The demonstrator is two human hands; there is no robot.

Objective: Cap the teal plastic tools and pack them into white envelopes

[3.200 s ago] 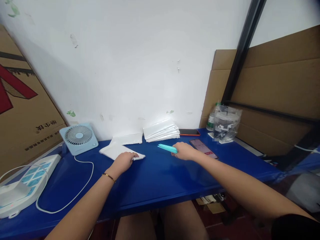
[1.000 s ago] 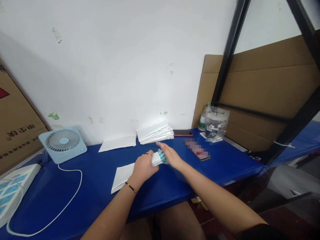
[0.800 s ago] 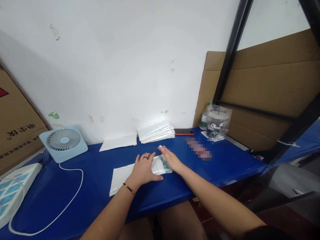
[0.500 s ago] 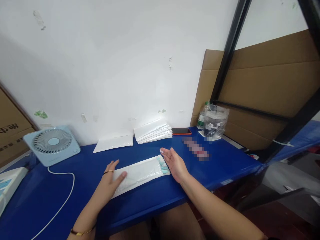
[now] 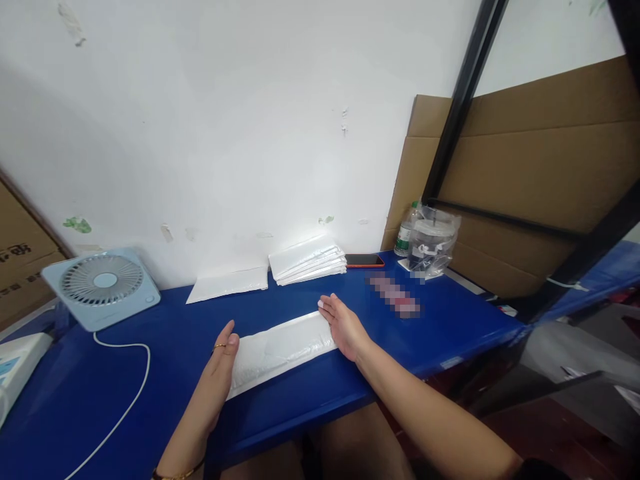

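Note:
A long, flat white packet in shiny clear plastic (image 5: 285,348) lies slantwise on the blue table, with its ends between my two hands. My left hand (image 5: 220,367) stands on edge at the packet's left end, fingers extended and a ring on one of them. At the other end, my right hand (image 5: 345,328) has its fingers straight and its palm facing inward, touching or very near the packet. That hand covers the right end.
Behind lie a stack of white packets (image 5: 307,260), a single white packet (image 5: 227,285) and a phone (image 5: 365,261). A blue fan (image 5: 103,283) with a white cable stands left. Right are a bottle (image 5: 404,233), a bagged container (image 5: 433,243) and a blurred pinkish item (image 5: 395,293).
My left hand has turned from lying over the packet to standing at its left end. My right hand has come in against the right end, covering the teal-patterned part.

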